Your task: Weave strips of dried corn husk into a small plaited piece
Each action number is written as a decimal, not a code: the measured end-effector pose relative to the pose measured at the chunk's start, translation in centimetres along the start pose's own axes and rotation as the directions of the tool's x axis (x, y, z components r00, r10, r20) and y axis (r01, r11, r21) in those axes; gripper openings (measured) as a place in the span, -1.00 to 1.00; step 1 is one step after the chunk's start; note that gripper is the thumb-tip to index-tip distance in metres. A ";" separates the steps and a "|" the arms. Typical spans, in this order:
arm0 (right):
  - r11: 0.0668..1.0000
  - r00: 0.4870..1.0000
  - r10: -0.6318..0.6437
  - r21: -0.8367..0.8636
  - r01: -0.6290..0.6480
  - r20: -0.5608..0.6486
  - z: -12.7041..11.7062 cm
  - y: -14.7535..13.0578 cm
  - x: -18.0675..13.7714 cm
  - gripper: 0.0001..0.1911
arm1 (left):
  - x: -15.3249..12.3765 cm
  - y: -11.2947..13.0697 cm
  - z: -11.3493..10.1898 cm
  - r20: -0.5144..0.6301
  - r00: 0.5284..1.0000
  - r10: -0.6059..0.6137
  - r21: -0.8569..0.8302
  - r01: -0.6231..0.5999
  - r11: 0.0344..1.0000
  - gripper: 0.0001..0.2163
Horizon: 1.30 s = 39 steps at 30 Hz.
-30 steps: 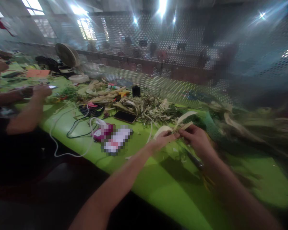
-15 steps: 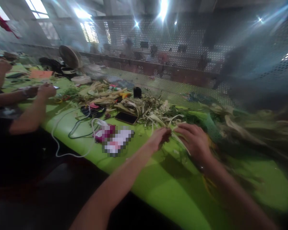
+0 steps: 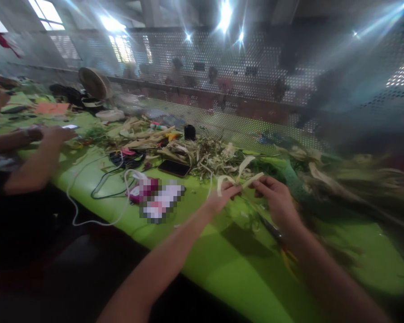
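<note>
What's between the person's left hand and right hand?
A pale strip: in the head view it slants up from the left hand to the right hand's fingertips.

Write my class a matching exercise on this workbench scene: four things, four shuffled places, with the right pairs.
1. pale strips
2. dark-screened phone
3. orange sheet
4. black upright object

A. at the far left, beyond a co-worker's arm
B. at the back, near the perforated screen
C. held up in the fingers of the left hand and right hand
D. flat on the green table, left of those hands

Pairs: 1-C, 2-D, 3-A, 4-B
</note>
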State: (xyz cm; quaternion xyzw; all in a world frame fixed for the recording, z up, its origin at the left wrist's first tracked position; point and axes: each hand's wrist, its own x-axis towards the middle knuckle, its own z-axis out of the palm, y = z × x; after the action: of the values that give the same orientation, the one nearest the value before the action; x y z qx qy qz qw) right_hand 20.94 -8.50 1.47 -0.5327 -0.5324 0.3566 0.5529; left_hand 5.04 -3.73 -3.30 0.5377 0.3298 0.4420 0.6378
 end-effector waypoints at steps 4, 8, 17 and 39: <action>1.000 0.999 -0.026 -0.014 0.026 -0.024 -0.3 0.0 0.2 -0.68 | -0.1 0.2 -0.2 0.025 1.000 0.019 0.129 -0.022 0.991 -0.71; 0.998 0.998 -0.053 -0.042 0.053 -0.018 -0.8 0.3 0.5 -0.70 | -0.2 0.5 -0.2 0.009 1.000 0.020 0.137 -0.021 0.990 -0.74; 0.990 0.992 0.123 0.068 -0.126 0.040 -1.5 0.1 0.6 -0.78 | -0.5 0.9 -0.2 0.008 1.000 -0.018 0.072 0.017 0.997 -0.79; 0.295 0.628 -0.619 -0.601 0.742 0.472 -0.8 -0.6 -0.4 -0.81 | 0.2 -0.3 -0.6 0.093 0.993 -0.079 -0.283 0.102 0.954 -0.75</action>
State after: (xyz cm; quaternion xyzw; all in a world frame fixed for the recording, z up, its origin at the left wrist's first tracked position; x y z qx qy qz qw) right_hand 21.54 -9.17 2.03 -0.4036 -0.8419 -0.1301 0.3338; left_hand 4.64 -3.29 -3.74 0.4410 0.2606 0.4335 0.7414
